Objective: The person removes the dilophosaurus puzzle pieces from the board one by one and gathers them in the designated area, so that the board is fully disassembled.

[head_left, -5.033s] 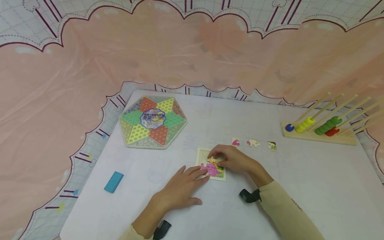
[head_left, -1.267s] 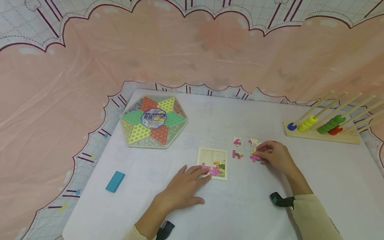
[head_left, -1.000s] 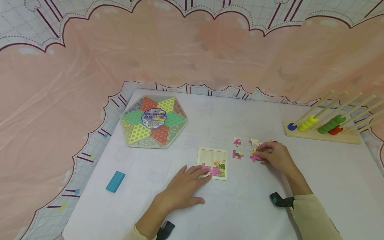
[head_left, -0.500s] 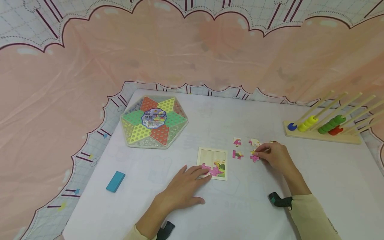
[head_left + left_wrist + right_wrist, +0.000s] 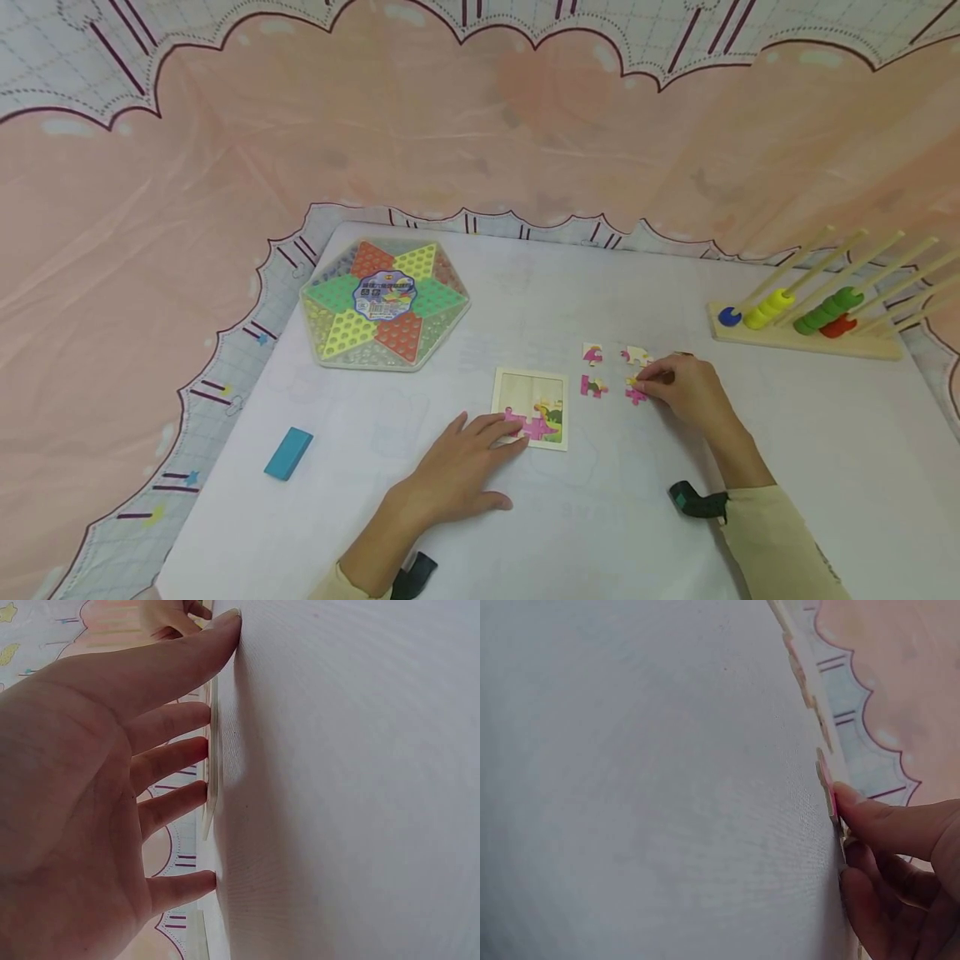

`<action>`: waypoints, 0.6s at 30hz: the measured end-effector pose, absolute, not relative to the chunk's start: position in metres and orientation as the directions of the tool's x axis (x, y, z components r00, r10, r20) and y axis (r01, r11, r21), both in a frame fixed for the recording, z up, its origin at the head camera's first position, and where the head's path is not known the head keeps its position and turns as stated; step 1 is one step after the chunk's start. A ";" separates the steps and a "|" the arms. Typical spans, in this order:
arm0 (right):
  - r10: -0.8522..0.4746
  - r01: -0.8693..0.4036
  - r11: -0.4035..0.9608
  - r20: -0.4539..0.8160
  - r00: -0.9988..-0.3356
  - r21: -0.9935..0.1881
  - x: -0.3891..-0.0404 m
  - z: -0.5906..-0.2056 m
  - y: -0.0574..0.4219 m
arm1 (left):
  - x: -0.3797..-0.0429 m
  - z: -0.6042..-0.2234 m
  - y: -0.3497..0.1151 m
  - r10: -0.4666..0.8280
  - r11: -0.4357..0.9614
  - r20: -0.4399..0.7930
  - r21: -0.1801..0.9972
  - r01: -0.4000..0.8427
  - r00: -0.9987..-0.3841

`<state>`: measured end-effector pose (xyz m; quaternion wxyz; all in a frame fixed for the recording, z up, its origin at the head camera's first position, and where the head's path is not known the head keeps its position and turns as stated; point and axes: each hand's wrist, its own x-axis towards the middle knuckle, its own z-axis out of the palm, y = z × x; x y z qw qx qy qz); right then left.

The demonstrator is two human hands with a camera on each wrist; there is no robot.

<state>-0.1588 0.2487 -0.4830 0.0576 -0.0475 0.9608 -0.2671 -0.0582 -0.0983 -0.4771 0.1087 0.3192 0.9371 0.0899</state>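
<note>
My left hand (image 5: 468, 467) lies with fingers spread, its fingertips on the lower left of a small wooden puzzle tray (image 5: 530, 373). Pink and green dinosaur pieces (image 5: 538, 427) fill the tray's lower part; its upper part shows bare wood. To the right of the tray, my right hand (image 5: 686, 390) pinches a pink and yellow puzzle piece (image 5: 636, 393) at the table surface. In the right wrist view, the thumb (image 5: 855, 806) is against that piece's edge. Loose puzzle pieces (image 5: 592, 354) lie beside it, and one is mostly hidden behind the right hand.
A hexagonal Chinese checkers board (image 5: 435, 329) lies at the back left of the white table (image 5: 525, 533). A wooden bead-counting rack (image 5: 802, 343) with upright rods stands at the back right. On the left lies a blue block (image 5: 288, 454).
Five seconds ago my right hand was over the tray at a yellow piece. Two more pieces now lie on the table, and the hand has moved right. My left hand has barely moved.
</note>
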 end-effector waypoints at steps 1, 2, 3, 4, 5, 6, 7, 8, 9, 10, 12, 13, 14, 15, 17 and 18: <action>-0.124 -0.063 0.851 -0.083 -0.989 -0.521 -0.159 -0.483 0.249 | -0.058 -0.477 -0.098 0.618 0.780 -0.146 0.240 0.578 -0.773; -0.126 -0.065 0.850 -0.081 -0.989 -0.522 -0.159 -0.484 0.249 | -0.058 -0.477 -0.098 0.619 0.779 -0.142 0.237 0.581 -0.772; -0.127 -0.067 0.849 -0.080 -0.989 -0.524 -0.159 -0.484 0.250 | -0.058 -0.477 -0.098 0.619 0.779 -0.141 0.237 0.581 -0.772; -0.130 -0.070 0.848 -0.078 -0.988 -0.525 -0.159 -0.484 0.250 | -0.058 -0.477 -0.098 0.619 0.778 -0.141 0.238 0.581 -0.772; -0.132 -0.072 0.848 -0.078 -0.988 -0.526 -0.159 -0.484 0.250 | -0.058 -0.477 -0.098 0.620 0.778 -0.140 0.240 0.581 -0.772; -0.135 -0.074 0.848 -0.077 -0.988 -0.525 -0.159 -0.484 0.250 | -0.058 -0.477 -0.098 0.620 0.778 -0.139 0.241 0.581 -0.772; -0.136 -0.075 0.848 -0.077 -0.988 -0.524 -0.159 -0.484 0.250 | -0.058 -0.478 -0.098 0.620 0.777 -0.138 0.242 0.581 -0.772; -0.137 -0.075 0.848 -0.080 -0.987 -0.525 -0.159 -0.483 0.250 | -0.058 -0.478 -0.099 0.620 0.777 -0.137 0.241 0.581 -0.772; -0.136 -0.073 0.847 -0.083 -0.987 -0.526 -0.159 -0.483 0.250 | -0.058 -0.478 -0.099 0.619 0.778 -0.139 0.242 0.580 -0.773; -0.138 -0.072 0.845 -0.087 -0.987 -0.530 -0.159 -0.482 0.250 | -0.058 -0.478 -0.099 0.620 0.778 -0.138 0.240 0.581 -0.773; -0.139 -0.067 0.843 -0.096 -0.986 -0.534 -0.159 -0.481 0.251 | -0.058 -0.478 -0.099 0.620 0.778 -0.136 0.234 0.583 -0.773; -0.139 -0.064 0.842 -0.101 -0.985 -0.536 -0.159 -0.481 0.251 | -0.058 -0.479 -0.099 0.621 0.778 -0.136 0.231 0.584 -0.772; -0.141 -0.062 0.839 -0.106 -0.984 -0.540 -0.159 -0.480 0.251 | -0.058 -0.479 -0.099 0.621 0.778 -0.137 0.229 0.585 -0.772; -0.144 -0.062 0.837 -0.109 -0.984 -0.543 -0.159 -0.479 0.251 | -0.058 -0.479 -0.099 0.620 0.778 -0.139 0.231 0.584 -0.772; -0.144 -0.059 0.834 -0.113 -0.983 -0.548 -0.158 -0.478 0.252 | -0.058 -0.479 -0.099 0.620 0.778 -0.142 0.239 0.581 -0.772; -0.144 -0.058 0.832 -0.113 -0.983 -0.551 -0.158 -0.478 0.252 | -0.058 -0.479 -0.099 0.619 0.778 -0.144 0.242 0.579 -0.772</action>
